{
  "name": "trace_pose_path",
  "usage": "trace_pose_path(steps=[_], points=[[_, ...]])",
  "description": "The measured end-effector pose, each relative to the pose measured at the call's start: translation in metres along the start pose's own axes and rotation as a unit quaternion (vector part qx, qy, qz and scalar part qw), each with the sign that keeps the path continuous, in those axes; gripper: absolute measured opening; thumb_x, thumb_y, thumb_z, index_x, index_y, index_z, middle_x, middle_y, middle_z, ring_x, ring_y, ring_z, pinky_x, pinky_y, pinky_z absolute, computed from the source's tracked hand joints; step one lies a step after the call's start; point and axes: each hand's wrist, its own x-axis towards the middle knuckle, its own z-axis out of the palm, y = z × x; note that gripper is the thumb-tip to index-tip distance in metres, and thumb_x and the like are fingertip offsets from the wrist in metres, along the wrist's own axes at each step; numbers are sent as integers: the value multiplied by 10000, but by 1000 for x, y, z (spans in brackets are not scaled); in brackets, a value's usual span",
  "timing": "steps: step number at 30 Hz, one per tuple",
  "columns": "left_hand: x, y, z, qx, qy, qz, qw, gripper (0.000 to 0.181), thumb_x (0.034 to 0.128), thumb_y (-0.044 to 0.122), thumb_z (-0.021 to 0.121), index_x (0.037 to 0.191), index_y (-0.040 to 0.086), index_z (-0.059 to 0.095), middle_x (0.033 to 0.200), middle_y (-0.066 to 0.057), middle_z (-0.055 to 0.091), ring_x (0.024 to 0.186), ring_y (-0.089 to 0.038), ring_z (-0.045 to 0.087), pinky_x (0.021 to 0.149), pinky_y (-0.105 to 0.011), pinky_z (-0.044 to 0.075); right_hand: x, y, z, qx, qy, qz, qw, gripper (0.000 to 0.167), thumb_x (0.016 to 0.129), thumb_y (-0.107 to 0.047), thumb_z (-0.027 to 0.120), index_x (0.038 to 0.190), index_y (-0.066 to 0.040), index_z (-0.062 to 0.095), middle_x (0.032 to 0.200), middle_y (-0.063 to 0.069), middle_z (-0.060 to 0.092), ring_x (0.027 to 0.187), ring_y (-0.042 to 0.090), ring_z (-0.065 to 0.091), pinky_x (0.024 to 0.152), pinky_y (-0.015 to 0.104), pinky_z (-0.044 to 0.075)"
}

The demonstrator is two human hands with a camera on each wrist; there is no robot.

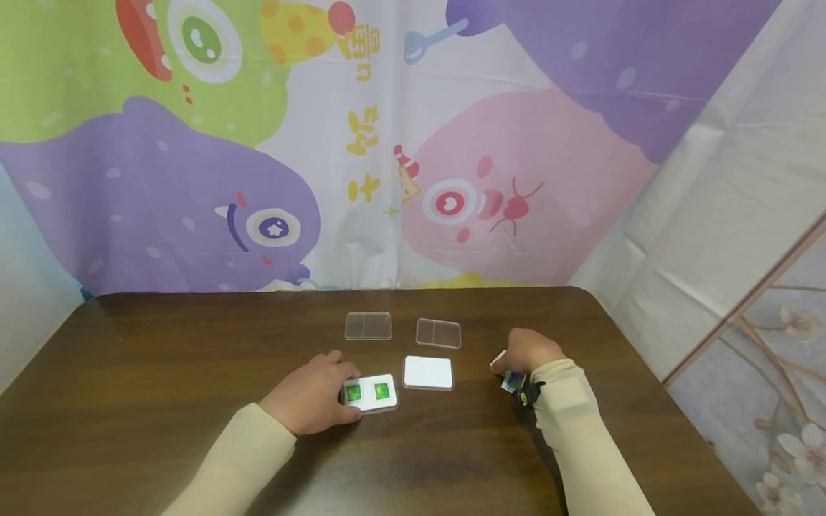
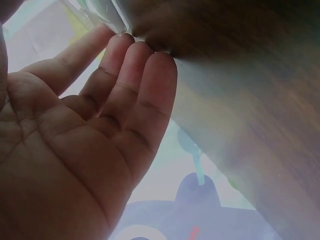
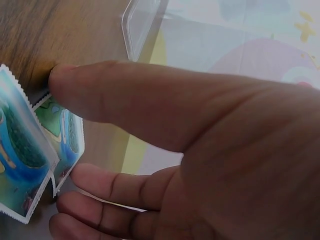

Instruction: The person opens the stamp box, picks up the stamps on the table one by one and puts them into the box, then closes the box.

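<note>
My left hand [image 1: 314, 393] grips the left end of a flat clear case [image 1: 397, 405], thumb at the near edge and fingers at the far one. A white insert with two green squares shows inside it. In the left wrist view, fingertips [image 2: 161, 75] meet the case edge. On the right, my right hand [image 1: 530, 351] pinches a stamp [image 3: 75, 132] by its edges between thumb and finger, the stamp tilted up from the table. Another stamp [image 3: 22, 150], with a toothed white border and blue-green picture, lies nearer the wrist. Whether more stamps lie beneath is hidden.
Beside the left hand's case lies a clear case with a white insert [image 1: 429, 373]. Two transparent lids or cases, one at left [image 1: 368, 325] and one at right [image 1: 439, 333], lie farther back. The brown table [image 1: 426, 466] ends at a cartoon-printed curtain [image 1: 361, 244].
</note>
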Motion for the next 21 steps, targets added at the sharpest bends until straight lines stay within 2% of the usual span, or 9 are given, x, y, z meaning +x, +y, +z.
trace_pose_path(steps=[13,18,21], points=[[-2,-2,-4,60,10,-203,9998,494,791,280,871,1191,51,694,993,-35,564,861,-202,496,756,-383,463,0,0,1,44,5,-40,10000,306,838,-272,819,862,-8,665,776,79,649,702,225,611,628,376,486],[-1,-3,-6,276,99,-167,9994,471,789,254,843,1176,36,688,1005,-64,582,862,-226,524,764,-437,484,2,-1,2,93,-12,-16,10000,282,846,-261,820,820,-18,679,754,77,650,687,220,604,612,358,476],[0,-4,-8,337,159,-218,9991,522,781,224,825,1228,10,660,1045,-92,602,878,-239,545,785,-464,499,2,-2,2,188,-40,9,9998,265,858,-251,811,796,-26,688,744,73,651,680,215,600,602,344,470]])
